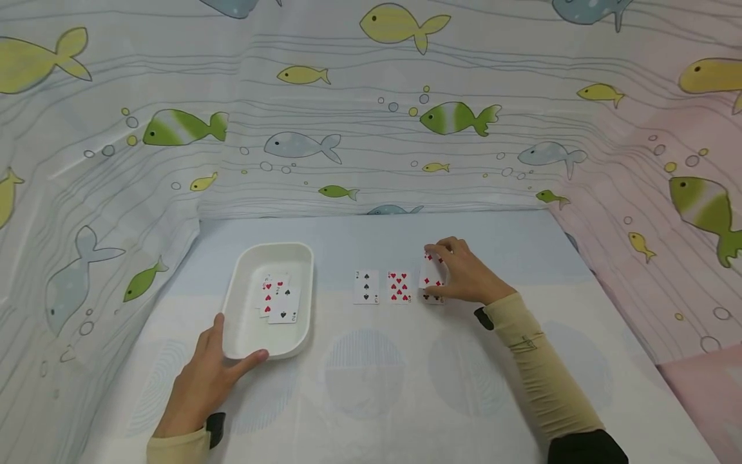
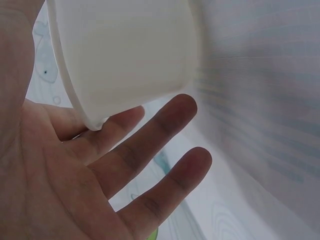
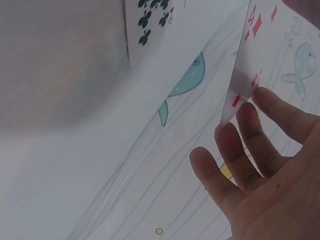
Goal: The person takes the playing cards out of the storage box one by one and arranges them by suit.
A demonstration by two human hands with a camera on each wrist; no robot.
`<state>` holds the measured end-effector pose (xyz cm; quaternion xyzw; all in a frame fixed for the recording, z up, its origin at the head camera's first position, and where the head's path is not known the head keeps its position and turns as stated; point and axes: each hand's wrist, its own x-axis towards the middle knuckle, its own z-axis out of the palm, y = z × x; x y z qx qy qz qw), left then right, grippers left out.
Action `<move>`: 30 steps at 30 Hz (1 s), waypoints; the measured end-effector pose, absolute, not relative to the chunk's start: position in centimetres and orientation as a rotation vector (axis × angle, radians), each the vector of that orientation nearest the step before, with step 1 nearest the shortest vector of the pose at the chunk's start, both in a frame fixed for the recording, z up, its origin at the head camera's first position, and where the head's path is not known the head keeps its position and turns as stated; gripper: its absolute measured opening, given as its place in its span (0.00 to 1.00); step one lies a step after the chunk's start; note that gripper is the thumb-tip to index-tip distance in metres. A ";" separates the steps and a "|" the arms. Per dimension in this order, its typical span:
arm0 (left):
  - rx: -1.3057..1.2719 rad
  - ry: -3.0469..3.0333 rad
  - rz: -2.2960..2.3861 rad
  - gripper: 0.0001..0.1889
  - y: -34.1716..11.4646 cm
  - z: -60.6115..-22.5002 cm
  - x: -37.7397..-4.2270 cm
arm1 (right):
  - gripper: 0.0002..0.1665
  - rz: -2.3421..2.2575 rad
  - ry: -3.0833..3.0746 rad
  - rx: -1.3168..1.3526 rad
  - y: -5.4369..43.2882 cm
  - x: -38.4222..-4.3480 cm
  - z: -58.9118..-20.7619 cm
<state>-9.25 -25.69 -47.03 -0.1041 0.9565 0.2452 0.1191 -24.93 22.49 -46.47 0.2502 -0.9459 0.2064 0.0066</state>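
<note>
My right hand [image 1: 466,274] pinches a four of diamonds playing card [image 3: 250,60] between thumb and fingertips, the card tilted up off the table. Below it lies a clubs card [image 3: 150,25], partly covered in the head view. To its left are a hearts card [image 1: 399,287] and a three of spades [image 1: 366,287], face up in a row. My left hand [image 1: 203,370] holds the near left corner of a white tray [image 1: 310,283], thumb on the near side and fingers along the left. Inside the tray, a two of spades [image 1: 284,307] overlaps a hearts card [image 1: 267,298].
A pale cloth with faint circle patterns [image 1: 364,374] covers the table. Fish-printed curtains [image 1: 371,129] enclose its back and both sides, the right one [image 1: 649,258] tinted pink. A dark band [image 1: 216,430] sits at the left wrist.
</note>
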 end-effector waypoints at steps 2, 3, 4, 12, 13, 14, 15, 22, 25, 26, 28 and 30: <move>-0.293 2.801 0.722 0.71 -25.7 -47.0 -9.2 | 0.54 0.647 -2.964 0.756 23.3 -25.0 -46.4; -0.285 2.808 0.726 0.71 -25.8 -47.0 -9.2 | 0.54 0.647 -2.967 0.748 23.8 -25.1 -46.5; -0.276 2.813 0.728 0.71 -25.8 -47.0 -9.2 | 0.54 0.646 -2.972 0.741 24.2 -25.1 -46.5; -0.255 2.832 0.737 0.70 -25.9 -47.1 -9.3 | 0.54 0.653 -3.037 0.715 26.8 -24.9 -46.8; -0.256 2.827 0.739 0.70 -25.9 -47.1 -9.3 | 0.53 0.650 -3.047 0.713 27.1 -24.8 -46.8; -0.255 2.828 0.739 0.70 -26.0 -47.2 -9.3 | 0.53 0.647 -3.059 0.712 27.3 -24.8 -46.9; -0.255 2.830 0.739 0.70 -26.0 -47.2 -9.2 | 0.53 0.641 -3.070 0.714 27.5 -24.8 -46.9; -0.281 2.829 0.742 0.71 -26.0 -47.1 -9.0 | 0.53 0.602 -3.113 0.777 28.1 -24.9 -47.5; -0.280 2.821 0.753 0.71 -25.9 -47.1 -9.0 | 0.52 0.606 -3.145 0.788 28.2 -25.0 -47.8; -0.280 2.821 0.757 0.71 -25.9 -47.1 -9.0 | 0.52 0.608 -3.160 0.781 28.2 -25.1 -47.9; -0.280 2.817 0.757 0.71 -25.8 -47.1 -8.9 | 0.51 0.603 -3.181 0.783 28.4 -25.2 -48.1; -0.285 2.810 0.753 0.71 -25.8 -47.0 -8.9 | 0.51 0.592 -3.202 0.789 28.5 -25.5 -48.4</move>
